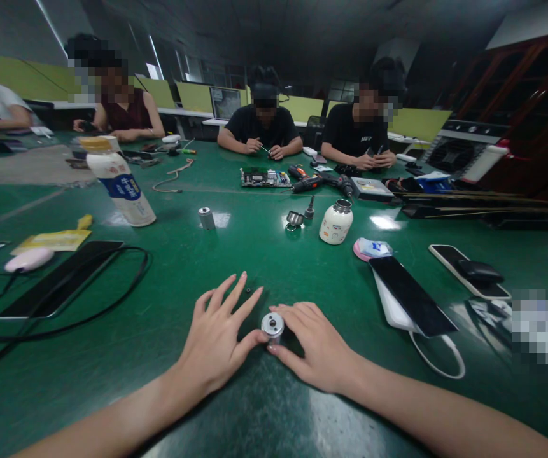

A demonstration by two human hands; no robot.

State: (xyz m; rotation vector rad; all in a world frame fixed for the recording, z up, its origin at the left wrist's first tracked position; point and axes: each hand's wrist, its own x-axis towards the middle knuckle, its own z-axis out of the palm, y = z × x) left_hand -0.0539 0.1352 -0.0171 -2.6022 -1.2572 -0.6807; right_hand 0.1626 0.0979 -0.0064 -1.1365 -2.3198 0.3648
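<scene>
A small silver metal cylinder, like a little motor, [272, 326] stands upright on the green table [235, 394] with a dark hole in the middle of its top. My right hand [319, 346] curls around its right side, thumb in front and fingers behind. My left hand [223, 331] lies with its fingers spread, its thumb tip at the cylinder's left side. Just beyond the left fingertips sits a tiny dark ring-like part [248, 290]. Farther off, a second silver cylinder [206, 218] stands on the table.
A cream bottle [335, 224] stands beyond my right hand, near its metal cap [295, 219]. To the right are a phone on a white power bank [412, 296] and another phone [445, 261]. At left lie a tablet [63, 280], black cable and milk bottle [123, 187]. Several people sit opposite.
</scene>
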